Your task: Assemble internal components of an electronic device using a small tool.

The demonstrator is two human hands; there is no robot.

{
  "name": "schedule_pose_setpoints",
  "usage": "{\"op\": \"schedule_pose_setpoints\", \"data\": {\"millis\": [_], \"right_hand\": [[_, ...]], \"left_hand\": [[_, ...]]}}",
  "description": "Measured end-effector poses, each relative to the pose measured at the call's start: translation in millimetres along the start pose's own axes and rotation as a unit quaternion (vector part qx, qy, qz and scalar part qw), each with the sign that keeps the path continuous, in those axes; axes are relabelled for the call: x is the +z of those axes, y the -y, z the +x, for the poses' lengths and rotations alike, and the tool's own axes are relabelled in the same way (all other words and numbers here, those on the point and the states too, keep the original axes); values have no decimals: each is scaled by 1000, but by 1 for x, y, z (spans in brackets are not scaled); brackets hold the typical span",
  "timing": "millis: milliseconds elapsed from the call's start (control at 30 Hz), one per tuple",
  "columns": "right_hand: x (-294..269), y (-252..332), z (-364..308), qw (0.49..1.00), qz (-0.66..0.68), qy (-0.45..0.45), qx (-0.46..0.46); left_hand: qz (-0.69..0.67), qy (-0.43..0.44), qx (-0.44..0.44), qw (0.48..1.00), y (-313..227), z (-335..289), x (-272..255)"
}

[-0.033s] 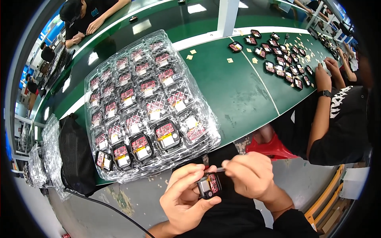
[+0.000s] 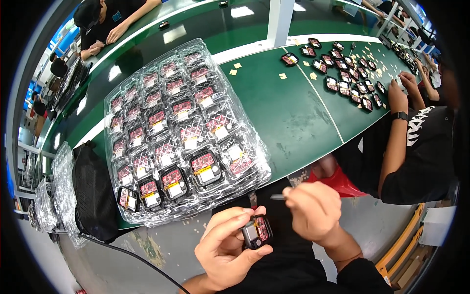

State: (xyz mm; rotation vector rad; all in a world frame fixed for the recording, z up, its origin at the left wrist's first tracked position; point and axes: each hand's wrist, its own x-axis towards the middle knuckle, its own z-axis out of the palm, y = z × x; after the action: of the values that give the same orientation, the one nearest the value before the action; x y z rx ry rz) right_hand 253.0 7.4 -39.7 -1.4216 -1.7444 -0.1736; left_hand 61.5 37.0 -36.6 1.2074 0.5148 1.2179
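Observation:
My left hand (image 2: 220, 250) is closed round a small black square electronics case (image 2: 257, 232), between thumb and fingers. The case is tilted, its open side showing a red circuit board, a silver-grey block and a yellow strip. To its upper right, my right hand (image 2: 316, 210) pinches a slim grey metallic tool (image 2: 277, 197); the tool's exact kind is unclear. Its tip points left, above and apart from the case. Beyond my hands lies a stack of clear plastic trays (image 2: 262, 169) filled with similar cases. Several uncovered cases (image 2: 205, 168) sit along its near edge.
Many more cases (image 2: 344, 88) and small yellowish pieces (image 2: 282, 76) are scattered on the green table (image 2: 293, 117). A person with a wristwatch (image 2: 400, 115) works at the right; another sits across at the upper left. A black bag (image 2: 95, 188) and a red stool (image 2: 345, 183) stand nearby.
My right hand has shifted slightly up and right, drawing the tool away from the upper edge of the case. My left hand keeps its hold nearly in place.

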Motion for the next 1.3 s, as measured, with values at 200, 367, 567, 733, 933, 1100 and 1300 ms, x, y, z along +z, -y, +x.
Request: {"op": "schedule_pose_setpoints", "data": {"millis": [200, 367, 567, 733, 933, 1100, 1300], "right_hand": [[1, -79, 26, 947, -202, -31, 248], [7, -137, 46, 876, -358, -8, 323], [9, -140, 48, 881, -316, 16, 352], [10, -137, 48, 883, -308, 13, 355], [7, -140, 44, 902, -279, 3, 329], [7, -133, 38, 913, -236, 13, 333], [-9, -85, 29, 949, -34, -32, 313]], "left_hand": [[275, 83, 129, 949, -25, 30, -5], [435, 40, 258, 862, -29, 70, 12], [564, 6, 201, 801, -18, 98, 21], [618, 37, 163, 768, -22, 95, 21], [692, 59, 169, 699, -21, 85, 20], [720, 104, 105, 678, -33, 81, 25], [699, 114, 141, 692, -37, 82, 18]]}}
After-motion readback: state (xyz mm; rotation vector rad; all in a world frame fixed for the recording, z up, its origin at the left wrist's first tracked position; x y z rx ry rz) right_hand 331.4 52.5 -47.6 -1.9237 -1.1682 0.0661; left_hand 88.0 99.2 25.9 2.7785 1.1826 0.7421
